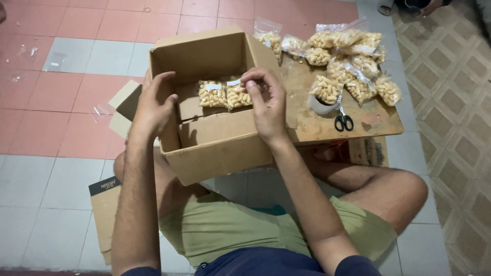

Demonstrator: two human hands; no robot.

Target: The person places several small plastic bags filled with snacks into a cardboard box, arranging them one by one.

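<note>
Packing: my left hand (153,105) open, steadying carton (215,148) wall; right hand (266,99) pinching a snack packet (238,94) onto the carton floor—next, release flat beside first packet (212,94).

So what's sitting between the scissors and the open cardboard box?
In the head view, only bare wooden board lies between the scissors and the cardboard box; the tape roll sits just above that stretch.

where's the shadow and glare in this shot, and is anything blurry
Head view: even indoor light; the cardboard box has shade along its inner left wall by the left hand; the clear snack bags show faint glare; the right hand looks sharp, the frame edges slightly soft and bowed.
</note>
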